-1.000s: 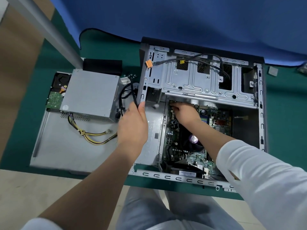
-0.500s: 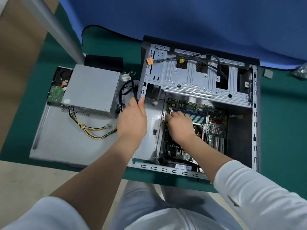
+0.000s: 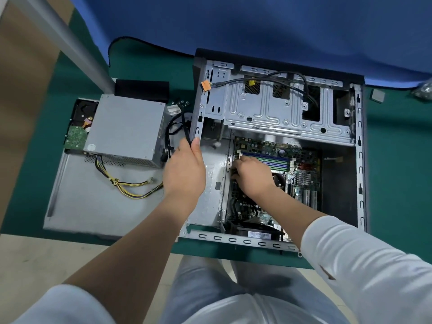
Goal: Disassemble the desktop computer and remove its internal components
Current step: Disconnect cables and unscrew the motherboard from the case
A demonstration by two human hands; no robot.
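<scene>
Your left hand [image 3: 184, 169] grips the case [image 3: 361, 160] wall; your right hand [image 3: 253, 175], fingers curled, digs at the motherboard [image 3: 301, 174] edge, grasp unclear.

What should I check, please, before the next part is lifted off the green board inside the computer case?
1. Case steadied: ok. The left hand grips the wall of the case.
2. Power supply out: ok. The power supply lies on the side panel, outside the case.
3. Hard drive out: ok. The hard drive lies beside the power supply.
4. Grip on a part: cannot tell. The right hand is on the green board, its fingertips hidden.
5. Memory sticks: not ok. The memory sticks sit in their slots.
6. Black cable: not ok. The black cable lies over the drive cage.
</scene>
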